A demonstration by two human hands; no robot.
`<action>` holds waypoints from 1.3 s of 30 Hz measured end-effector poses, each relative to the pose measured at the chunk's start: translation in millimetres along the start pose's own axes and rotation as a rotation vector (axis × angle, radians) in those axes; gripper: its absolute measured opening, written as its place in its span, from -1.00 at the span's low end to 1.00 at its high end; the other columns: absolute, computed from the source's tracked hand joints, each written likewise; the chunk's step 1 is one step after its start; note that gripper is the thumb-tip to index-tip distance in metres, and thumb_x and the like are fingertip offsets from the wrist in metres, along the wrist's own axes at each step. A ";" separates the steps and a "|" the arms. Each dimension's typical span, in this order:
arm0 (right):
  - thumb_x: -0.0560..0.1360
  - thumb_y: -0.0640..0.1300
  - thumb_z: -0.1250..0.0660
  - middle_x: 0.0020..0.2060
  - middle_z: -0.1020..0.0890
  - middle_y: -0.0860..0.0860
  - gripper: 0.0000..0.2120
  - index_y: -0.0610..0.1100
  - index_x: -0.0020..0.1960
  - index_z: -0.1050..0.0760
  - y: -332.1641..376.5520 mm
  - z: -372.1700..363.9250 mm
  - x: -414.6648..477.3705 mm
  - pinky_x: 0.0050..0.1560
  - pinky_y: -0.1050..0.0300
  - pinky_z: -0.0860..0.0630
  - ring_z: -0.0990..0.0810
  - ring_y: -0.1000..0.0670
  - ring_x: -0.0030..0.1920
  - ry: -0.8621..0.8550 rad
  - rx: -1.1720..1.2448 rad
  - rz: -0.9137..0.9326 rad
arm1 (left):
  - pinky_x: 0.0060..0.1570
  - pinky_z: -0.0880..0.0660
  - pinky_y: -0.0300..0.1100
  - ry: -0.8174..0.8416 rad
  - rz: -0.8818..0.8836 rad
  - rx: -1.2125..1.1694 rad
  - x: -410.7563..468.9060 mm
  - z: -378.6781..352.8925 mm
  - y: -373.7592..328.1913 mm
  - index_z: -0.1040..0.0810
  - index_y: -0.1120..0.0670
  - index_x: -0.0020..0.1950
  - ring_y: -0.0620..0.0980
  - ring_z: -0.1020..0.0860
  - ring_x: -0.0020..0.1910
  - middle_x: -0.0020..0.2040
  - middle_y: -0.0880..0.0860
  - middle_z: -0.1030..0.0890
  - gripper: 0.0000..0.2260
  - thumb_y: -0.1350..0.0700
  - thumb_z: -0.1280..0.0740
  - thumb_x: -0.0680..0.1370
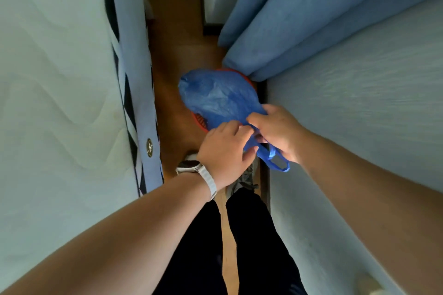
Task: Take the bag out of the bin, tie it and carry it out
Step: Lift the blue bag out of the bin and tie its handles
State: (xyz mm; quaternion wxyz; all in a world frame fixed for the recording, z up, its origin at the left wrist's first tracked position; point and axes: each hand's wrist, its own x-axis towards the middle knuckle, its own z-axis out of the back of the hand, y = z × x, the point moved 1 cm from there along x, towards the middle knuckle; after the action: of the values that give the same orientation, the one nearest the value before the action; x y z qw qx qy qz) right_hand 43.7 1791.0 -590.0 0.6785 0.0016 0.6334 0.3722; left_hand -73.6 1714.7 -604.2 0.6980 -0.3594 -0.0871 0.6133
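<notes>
We see a red bin point(203, 121) on the wood floor point(177, 38), almost wholly covered by the blue bag point(215, 96), whose bulk lies over the bin's mouth; whether the bag is still partly inside the bin we cannot tell. A blue curtain point(299, 19) hangs just behind the bin and touches its far rim, a pale wall point(359, 115) stands to the bin's right, and a mattress point(52, 79) stands on edge to the bin's left, leaving a narrow passage. The bag's neck is gathered on the near side of the bin, between the hands. Our left hand point(223, 151), with a watch point(189, 166) on the wrist, pinches the gathered neck, and our right hand point(278, 132) is closed on the same neck beside it, with a handle loop point(278, 163) hanging just below. Our black trousers point(251, 235) show nearer than the bin.
</notes>
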 end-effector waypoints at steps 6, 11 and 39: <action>0.45 -0.30 -0.23 -0.34 -0.51 -0.11 -0.90 -0.18 -0.16 -0.51 44.5 1.5 -61.9 -0.30 0.13 -0.46 -0.48 -0.03 -0.31 0.063 0.164 0.056 | -0.23 -0.48 0.08 -0.141 0.004 -0.064 -15.0 56.2 -24.6 -0.49 0.10 -0.06 0.14 -0.53 -0.19 -0.16 0.08 -0.57 -0.92 0.15 -0.26 0.47; 0.44 -0.28 -0.27 -0.29 -0.54 -0.13 -0.93 -0.19 -0.11 -0.52 82.0 7.0 -112.7 -0.16 0.02 -0.46 -0.52 -0.06 -0.22 0.102 0.287 0.098 | -0.25 -0.49 0.05 -0.250 -0.004 -0.137 -31.5 111.4 -51.9 -0.49 0.10 -0.04 0.13 -0.55 -0.20 -0.16 0.07 -0.58 -0.90 0.22 -0.26 0.46; 0.50 -0.35 -0.18 -0.40 -0.59 -0.12 -0.85 -0.25 -0.18 -0.49 275.2 45.9 -398.5 -0.39 0.18 -0.53 -0.55 0.01 -0.43 0.095 0.905 0.403 | -0.02 -0.50 -0.11 -0.485 -0.137 -0.235 -144.7 366.7 -225.3 -0.48 -0.05 0.08 -0.21 -0.57 -0.09 -0.13 -0.17 -0.63 -0.76 -0.11 -0.28 0.48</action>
State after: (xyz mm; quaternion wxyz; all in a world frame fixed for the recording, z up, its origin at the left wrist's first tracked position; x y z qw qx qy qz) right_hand -23.6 1809.5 -108.6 0.4947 0.4015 0.7486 0.1835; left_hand -134.7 1728.9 -154.6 0.6500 -0.2739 -0.3461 0.6186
